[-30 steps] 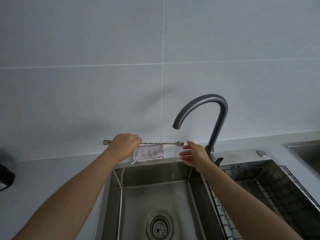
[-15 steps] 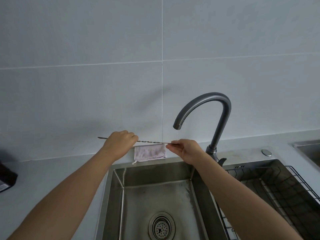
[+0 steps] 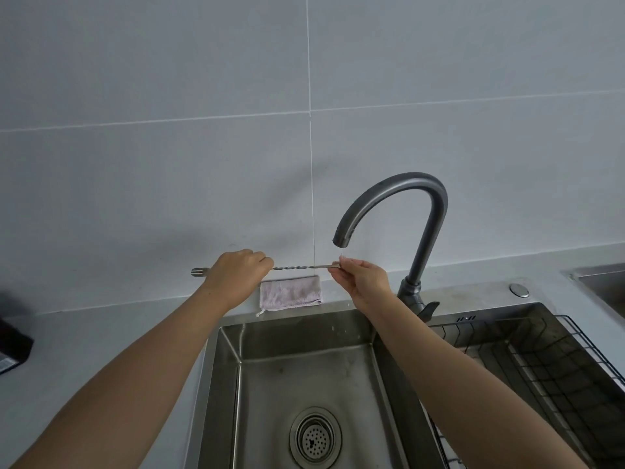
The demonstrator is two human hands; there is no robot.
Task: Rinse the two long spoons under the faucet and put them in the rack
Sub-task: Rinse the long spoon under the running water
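Left hand [image 3: 236,279] and right hand [image 3: 363,282] grip 1 long spoon [image 3: 297,267], bowl end hidden.

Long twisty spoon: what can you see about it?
The long spoon is thin, silvery metal with a twisted stem. It lies level in the air, just below the faucet spout. The left hand grips it near a small forked end poking out left; the right hand pinches the other end, which is hidden.

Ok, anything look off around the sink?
Nothing spilled or damaged. One oddity: the long twisted-stem metal spoon, held level between left hand and right hand, shows fork tines at its left end. Second spoon unseen.
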